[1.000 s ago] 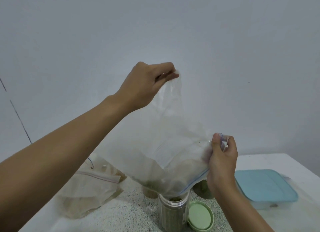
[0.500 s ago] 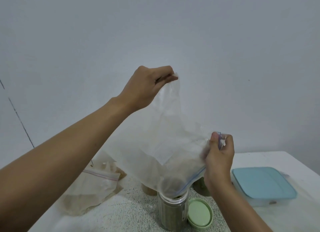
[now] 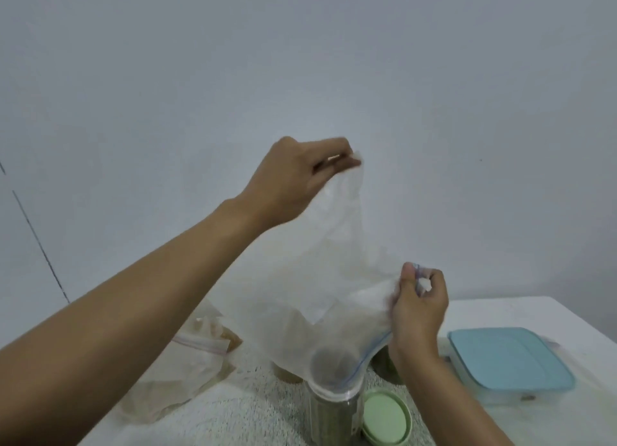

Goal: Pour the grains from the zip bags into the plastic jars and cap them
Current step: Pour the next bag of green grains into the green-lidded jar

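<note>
Two-handed pinch on the upended zip bag (image 3: 317, 278), left hand (image 3: 293, 175) at its 12 o'clock corner, right hand (image 3: 417, 305) at 3 o'clock, draining it into the jar (image 3: 330, 412); capping with the green lid (image 3: 384, 419) likely follows.

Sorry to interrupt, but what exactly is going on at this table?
A person holds a clear plastic zip bag mouth down over an open clear plastic jar of green grains. The left hand pinches its bottom corner high; the right hand pinches the zip edge. The round green lid lies beside the jar.
</note>
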